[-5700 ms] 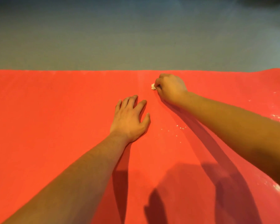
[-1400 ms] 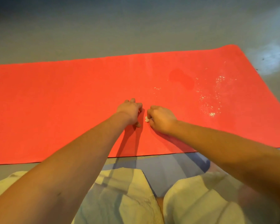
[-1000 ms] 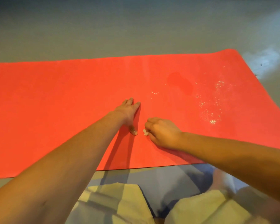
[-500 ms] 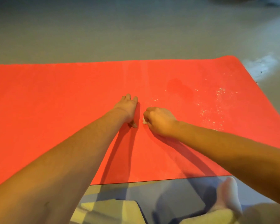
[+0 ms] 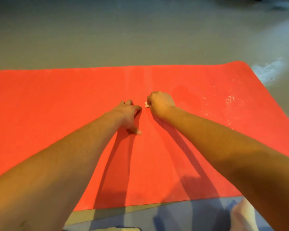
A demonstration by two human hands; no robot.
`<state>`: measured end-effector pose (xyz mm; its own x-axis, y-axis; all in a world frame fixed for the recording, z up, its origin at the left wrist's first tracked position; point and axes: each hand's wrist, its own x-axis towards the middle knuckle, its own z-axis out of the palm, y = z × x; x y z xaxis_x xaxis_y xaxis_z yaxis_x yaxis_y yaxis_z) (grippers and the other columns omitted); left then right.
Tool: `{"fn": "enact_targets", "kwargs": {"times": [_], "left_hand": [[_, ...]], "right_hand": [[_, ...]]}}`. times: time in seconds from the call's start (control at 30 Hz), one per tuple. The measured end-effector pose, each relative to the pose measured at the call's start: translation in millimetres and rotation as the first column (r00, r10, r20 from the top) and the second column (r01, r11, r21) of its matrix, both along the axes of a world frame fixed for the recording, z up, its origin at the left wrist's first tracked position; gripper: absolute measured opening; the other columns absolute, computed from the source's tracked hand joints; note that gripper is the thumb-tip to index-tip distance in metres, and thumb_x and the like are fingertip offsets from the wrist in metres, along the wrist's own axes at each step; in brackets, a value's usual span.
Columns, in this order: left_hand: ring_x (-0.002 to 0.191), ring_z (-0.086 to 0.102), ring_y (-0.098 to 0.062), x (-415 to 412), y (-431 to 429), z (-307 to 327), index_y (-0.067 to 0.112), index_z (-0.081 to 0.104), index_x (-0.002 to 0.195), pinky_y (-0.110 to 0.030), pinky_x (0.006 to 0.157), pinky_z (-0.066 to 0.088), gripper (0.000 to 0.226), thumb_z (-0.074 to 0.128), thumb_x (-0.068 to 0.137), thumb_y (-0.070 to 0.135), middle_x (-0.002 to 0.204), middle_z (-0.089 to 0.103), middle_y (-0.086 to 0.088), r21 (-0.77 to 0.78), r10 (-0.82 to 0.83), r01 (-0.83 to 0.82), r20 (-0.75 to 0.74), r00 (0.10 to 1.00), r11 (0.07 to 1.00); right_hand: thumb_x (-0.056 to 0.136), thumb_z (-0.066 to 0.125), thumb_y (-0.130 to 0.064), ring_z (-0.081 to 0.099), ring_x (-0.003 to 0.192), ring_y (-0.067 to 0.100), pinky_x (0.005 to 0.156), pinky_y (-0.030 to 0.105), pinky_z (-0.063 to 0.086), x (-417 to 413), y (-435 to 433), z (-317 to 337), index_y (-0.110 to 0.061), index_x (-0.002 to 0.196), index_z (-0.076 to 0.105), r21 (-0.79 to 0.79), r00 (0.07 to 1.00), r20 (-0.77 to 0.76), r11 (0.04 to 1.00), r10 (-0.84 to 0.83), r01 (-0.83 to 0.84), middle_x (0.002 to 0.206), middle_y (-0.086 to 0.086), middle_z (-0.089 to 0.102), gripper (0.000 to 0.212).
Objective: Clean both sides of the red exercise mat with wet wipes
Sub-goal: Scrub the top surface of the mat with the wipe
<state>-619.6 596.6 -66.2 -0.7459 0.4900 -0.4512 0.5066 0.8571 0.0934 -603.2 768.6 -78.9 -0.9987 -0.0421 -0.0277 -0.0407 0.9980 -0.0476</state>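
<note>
Head view: the left hand (image 5: 127, 115) rests flat, fingers spread, on the red exercise mat (image 5: 57, 104) — the right hand (image 5: 160, 104), just beside it, clenches a small white wipe (image 5: 146, 105).

left forearm (image 5: 65, 164) and right forearm (image 5: 223, 144) bare to frame edge, left hand (image 5: 127, 114) and right hand (image 5: 160, 104) bare, short nail on left thumb (image 5: 138, 131), white sock (image 5: 242, 214) on foot bottom right, sliver of pale cloth (image 5: 123, 228) at bottom edge, garment unclear

Left hand (image 5: 127, 115) flat, right hand (image 5: 160, 104) clenched
</note>
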Motion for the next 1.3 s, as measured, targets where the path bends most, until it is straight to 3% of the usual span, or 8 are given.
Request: {"fn": "enact_targets", "kwargs": {"times": [0.1,0.17,0.33,0.57,0.67,0.8,1.07,1.3], "left_hand": [[0.133,0.044,-0.035,-12,3,0,0.035,0.057,0.139,-0.04,0.112,0.04,0.064,0.069,0.086,0.068,0.141,0.047,-0.01,0.136,0.058,-0.049,-0.065,0.996,0.99],[0.131,0.046,-0.033,-19,5,-9,0.03,0.061,0.13,-0.04,0.107,0.041,0.046,0.064,0.094,0.058,0.136,0.05,-0.008,0.214,0.097,-0.066,-0.139,0.986,0.975],[0.128,0.047,-0.028,-25,11,-42,0.033,0.055,0.139,-0.042,0.1,0.047,0.054,0.057,0.093,0.062,0.128,0.051,-0.005,0.353,0.185,-0.074,-0.292,0.938,0.933],[0.1,0.047,-0.027,-29,11,-79,0.029,0.062,0.12,-0.042,0.085,0.046,0.034,0.056,0.092,0.049,0.103,0.046,-0.003,0.546,0.292,0.004,-0.455,0.841,0.838],[0.116,0.049,-0.031,-35,15,-85,0.028,0.062,0.128,-0.046,0.1,0.044,0.044,0.053,0.089,0.048,0.124,0.051,-0.008,0.531,0.25,0.039,-0.46,0.852,0.847],[0.141,0.04,-0.032,-44,19,-86,0.029,0.056,0.145,-0.054,0.122,0.027,0.064,0.047,0.085,0.05,0.152,0.046,-0.012,0.5,0.202,0.04,-0.42,0.885,0.865],[0.143,0.038,-0.028,-42,21,-83,0.03,0.055,0.145,-0.053,0.124,0.024,0.062,0.049,0.086,0.05,0.154,0.044,-0.007,0.518,0.226,0.018,-0.404,0.887,0.855],[0.141,0.039,-0.029,-42,22,-79,0.03,0.056,0.144,-0.052,0.119,0.03,0.062,0.048,0.086,0.051,0.153,0.046,-0.007,0.495,0.219,0.019,-0.418,0.882,0.869]], "right_hand": [[0.089,0.058,-0.015,0.067,0.096,0.03,0.063,0.03,0.033,31,-3,-1,-0.022,0.103,0.072,0.019,0.996,-0.015,0.996,0.085,-0.084,0.107,0.002,0.067,0.021],[0.088,0.058,-0.014,0.066,0.092,0.03,0.061,0.031,0.031,52,-2,-6,-0.021,0.099,0.072,0.03,0.987,-0.029,0.988,0.155,-0.154,0.102,0.001,0.065,0.019],[0.088,0.057,-0.01,0.063,0.091,0.031,0.061,0.033,0.029,51,1,-17,-0.02,0.096,0.071,-0.047,0.985,-0.1,0.988,0.143,-0.148,0.097,0.003,0.062,0.019],[0.088,0.06,-0.015,0.066,0.099,0.032,0.067,0.031,0.036,-47,13,-19,-0.022,0.102,0.074,-0.017,0.984,-0.175,0.999,0.036,-0.04,0.105,0.005,0.066,0.021],[0.086,0.06,-0.014,0.066,0.099,0.034,0.067,0.031,0.036,-94,24,-24,-0.02,0.102,0.075,-0.018,0.982,-0.187,1.0,0.011,-0.015,0.107,0.007,0.068,0.022],[0.086,0.061,-0.019,0.067,0.101,0.036,0.076,0.036,0.05,-154,34,-22,-0.016,0.103,0.075,-0.028,0.979,-0.196,0.999,-0.05,0.046,0.11,0.011,0.07,0.023],[0.085,0.061,-0.016,0.066,0.1,0.036,0.077,0.037,0.051,-195,45,-16,-0.013,0.103,0.073,-0.109,0.984,-0.153,0.991,-0.087,0.07,0.11,0.012,0.07,0.021],[0.084,0.056,-0.015,0.064,0.087,0.034,0.066,0.042,0.052,-142,52,-40,-0.016,0.091,0.068,-0.083,0.95,-0.268,0.979,0.16,-0.188,0.094,0.005,0.064,0.015]]}}
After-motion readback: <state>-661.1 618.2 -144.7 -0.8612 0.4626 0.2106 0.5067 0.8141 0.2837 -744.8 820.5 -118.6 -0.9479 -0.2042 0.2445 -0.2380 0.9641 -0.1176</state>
